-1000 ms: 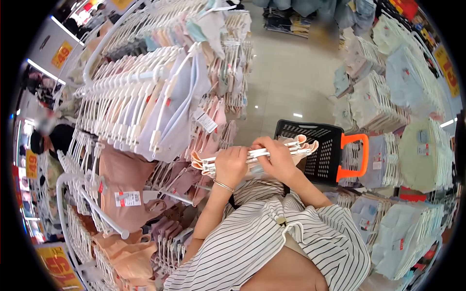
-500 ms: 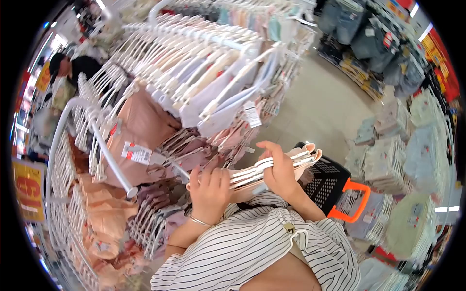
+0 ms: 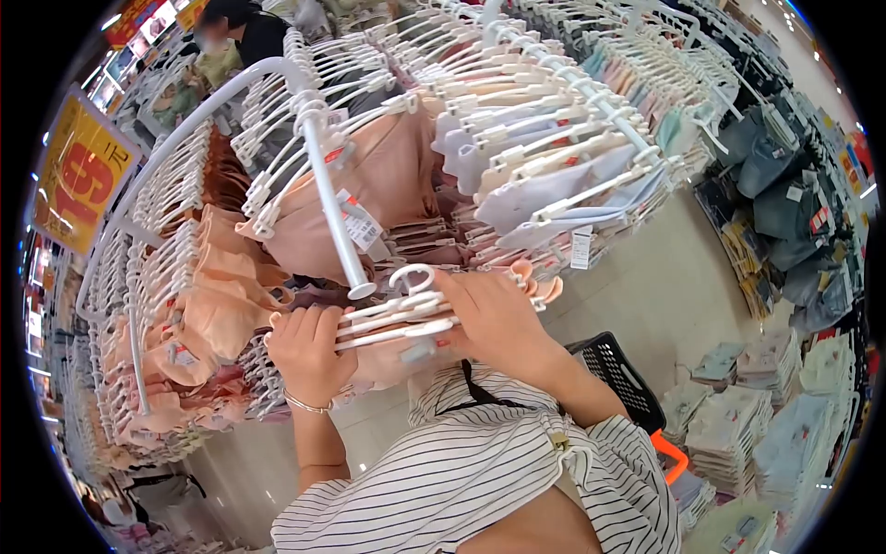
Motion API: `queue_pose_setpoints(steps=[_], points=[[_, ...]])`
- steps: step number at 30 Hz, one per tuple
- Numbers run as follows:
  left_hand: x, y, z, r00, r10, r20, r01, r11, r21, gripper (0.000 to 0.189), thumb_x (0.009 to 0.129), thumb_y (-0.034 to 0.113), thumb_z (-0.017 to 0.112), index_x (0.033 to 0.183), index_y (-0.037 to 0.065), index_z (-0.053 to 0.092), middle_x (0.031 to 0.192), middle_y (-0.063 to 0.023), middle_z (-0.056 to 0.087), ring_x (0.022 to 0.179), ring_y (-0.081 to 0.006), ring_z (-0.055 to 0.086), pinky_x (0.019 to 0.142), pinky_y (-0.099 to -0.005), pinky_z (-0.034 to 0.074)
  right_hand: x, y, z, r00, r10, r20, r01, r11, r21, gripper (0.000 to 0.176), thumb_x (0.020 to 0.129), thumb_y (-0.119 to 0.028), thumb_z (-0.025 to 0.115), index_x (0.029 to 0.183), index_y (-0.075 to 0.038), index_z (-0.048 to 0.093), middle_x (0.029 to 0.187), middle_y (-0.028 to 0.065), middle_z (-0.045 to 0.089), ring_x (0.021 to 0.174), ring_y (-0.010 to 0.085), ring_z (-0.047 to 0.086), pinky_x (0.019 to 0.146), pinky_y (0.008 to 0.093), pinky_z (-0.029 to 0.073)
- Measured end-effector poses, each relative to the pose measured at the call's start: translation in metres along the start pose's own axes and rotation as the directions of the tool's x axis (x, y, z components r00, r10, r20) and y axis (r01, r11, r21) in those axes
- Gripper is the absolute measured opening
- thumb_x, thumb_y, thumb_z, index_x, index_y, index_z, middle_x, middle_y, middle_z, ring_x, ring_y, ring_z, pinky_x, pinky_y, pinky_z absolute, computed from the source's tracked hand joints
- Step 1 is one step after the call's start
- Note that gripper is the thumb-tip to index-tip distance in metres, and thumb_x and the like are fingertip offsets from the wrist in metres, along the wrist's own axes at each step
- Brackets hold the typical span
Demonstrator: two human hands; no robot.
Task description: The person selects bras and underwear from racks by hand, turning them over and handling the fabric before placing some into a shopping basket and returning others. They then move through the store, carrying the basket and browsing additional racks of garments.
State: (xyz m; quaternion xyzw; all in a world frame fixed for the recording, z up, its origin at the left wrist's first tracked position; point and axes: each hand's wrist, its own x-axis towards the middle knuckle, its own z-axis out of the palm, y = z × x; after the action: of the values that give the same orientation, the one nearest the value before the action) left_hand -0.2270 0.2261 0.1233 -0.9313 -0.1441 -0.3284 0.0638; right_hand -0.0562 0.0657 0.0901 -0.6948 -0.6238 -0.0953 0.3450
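Observation:
Both of my hands hold a small stack of white clothes hangers (image 3: 397, 319) with pale peach underwear (image 3: 383, 362) clipped on them. My left hand (image 3: 312, 355) is wrapped round the stack's left end, and my right hand (image 3: 494, 319) grips it near the right end. One hanger hook (image 3: 412, 277) sticks up beside my right fingers. Just beyond the stack is the capped end of a white rack arm (image 3: 362, 289), apart from the hook. Dusty-pink underwear (image 3: 355, 198) with a paper tag (image 3: 360, 224) hangs on that arm.
Orange-peach underwear (image 3: 226, 295) hangs on the rack to the left, under a yellow price sign (image 3: 88, 175). Lilac garments (image 3: 526, 198) hang ahead. A black basket (image 3: 618, 374) with an orange handle is at my right, near folded stacks (image 3: 738, 434). A person (image 3: 254, 32) stands at the far left.
The held hangers have moved left, nearer the end of the rack arm, and my view has turned left. My left hand has shifted along the stack, away from my right hand.

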Motion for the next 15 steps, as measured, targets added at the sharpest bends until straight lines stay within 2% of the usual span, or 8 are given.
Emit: queue_pose_setpoints(steps=[2,5,6,10,13,15], points=[[0.009,-0.002,-0.005,0.999,0.028,-0.034,-0.027,0.999,0.027,0.018,0.056,0.009,0.064,0.073,0.008,0.058,0.063,-0.0037,0.051,0.057,-0.0217,0.049,0.056,-0.0338,0.036,0.005,0.008,0.010,0.996,-0.081,-0.023,0.073,0.968,-0.239,0.040,0.073,-0.020,0.064,0.107,-0.001,0.054,0.081,0.0064,0.054,0.076,0.0221,0.054,0.069,0.0327,0.042],[0.026,-0.009,-0.005,0.997,0.062,-0.043,-0.061,0.998,0.022,0.018,0.056,0.009,0.064,0.073,0.008,0.057,0.063,-0.0034,0.051,0.059,-0.0213,0.050,0.055,-0.0335,0.036,0.018,0.009,0.000,0.994,-0.071,-0.078,0.051,0.971,-0.232,0.031,0.068,-0.016,0.063,0.096,-0.004,0.057,0.079,0.0046,0.052,0.074,0.0198,0.053,0.068,0.0323,0.042],[0.032,-0.012,-0.005,0.996,0.074,-0.047,-0.074,0.997,0.007,0.018,0.056,0.008,0.063,0.073,0.008,0.056,0.063,-0.0028,0.049,0.059,-0.0213,0.050,0.055,-0.0334,0.036,0.023,0.012,-0.002,0.989,-0.088,-0.114,0.061,0.972,-0.225,0.033,0.066,-0.014,0.063,0.097,-0.004,0.056,0.078,0.0042,0.051,0.073,0.0200,0.053,0.067,0.0325,0.041],[0.059,-0.025,-0.010,0.987,0.084,-0.140,-0.081,0.996,0.026,0.019,0.054,0.007,0.061,0.072,0.010,0.055,0.062,-0.0032,0.049,0.060,-0.0221,0.051,0.054,-0.0335,0.037,0.054,0.016,-0.009,0.982,-0.112,-0.150,0.079,0.974,-0.212,0.026,0.066,-0.010,0.061,0.091,-0.006,0.054,0.074,0.0040,0.048,0.072,0.0202,0.052,0.063,0.0321,0.039],[0.068,-0.049,-0.014,0.987,0.069,-0.146,-0.065,0.997,0.032,0.020,0.053,0.006,0.061,0.072,0.010,0.056,0.063,-0.0042,0.050,0.061,-0.0231,0.052,0.054,-0.0342,0.039,0.082,0.013,-0.008,0.992,-0.103,-0.070,0.087,0.976,-0.201,0.033,0.064,-0.006,0.060,0.096,-0.002,0.053,0.081,0.0083,0.052,0.080,0.0255,0.053,0.070,0.0359,0.041],[0.069,-0.062,-0.009,0.992,0.013,-0.123,-0.012,1.000,0.015,0.022,0.054,0.004,0.061,0.075,0.008,0.058,0.066,-0.0055,0.053,0.065,-0.0251,0.054,0.057,-0.0354,0.042,0.099,0.023,0.006,0.989,-0.141,-0.052,0.129,0.975,-0.181,0.030,0.065,-0.006,0.060,0.094,-0.005,0.051,0.080,0.0072,0.051,0.079,0.0240,0.054,0.068,0.0342,0.040]])
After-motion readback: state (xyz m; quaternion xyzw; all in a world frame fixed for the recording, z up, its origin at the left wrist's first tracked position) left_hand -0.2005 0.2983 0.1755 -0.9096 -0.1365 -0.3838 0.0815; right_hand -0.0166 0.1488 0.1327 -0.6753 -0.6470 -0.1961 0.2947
